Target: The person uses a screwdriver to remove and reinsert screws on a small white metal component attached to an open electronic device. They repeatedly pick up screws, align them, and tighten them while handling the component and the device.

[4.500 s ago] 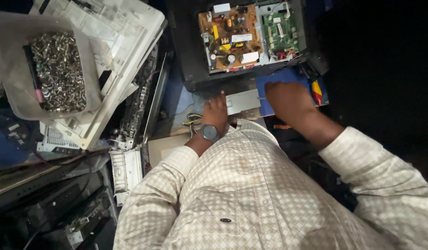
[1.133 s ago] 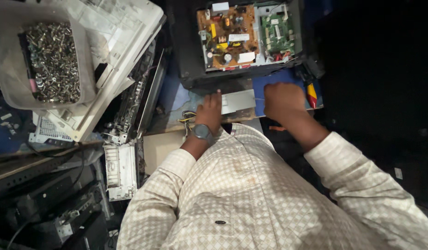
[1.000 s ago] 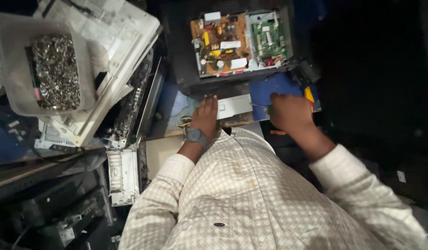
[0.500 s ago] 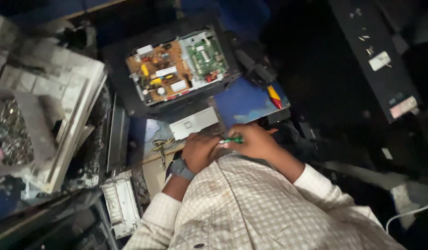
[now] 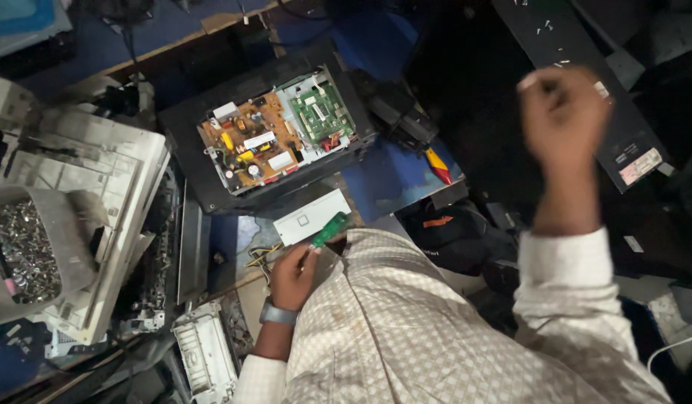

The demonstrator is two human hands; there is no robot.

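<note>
Inside left hand (image 5: 292,271): one green screwdriver (image 5: 329,229).

A black open casing (image 5: 204,187) bares an orange circuit board (image 5: 245,146) beside a green one (image 5: 322,114); a grey tub of metal screws (image 5: 20,251) sits well apart.

Our left hand (image 5: 292,273) pinches a small green circuit board (image 5: 329,230); our right hand (image 5: 564,112) hangs raised, fisted, near the opened black printer (image 5: 267,142).

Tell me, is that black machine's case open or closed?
Open. The black machine has no cover on top, so its orange circuit board and green circuit board lie bare. The left hand holds a green-handled tool beside it.
</note>
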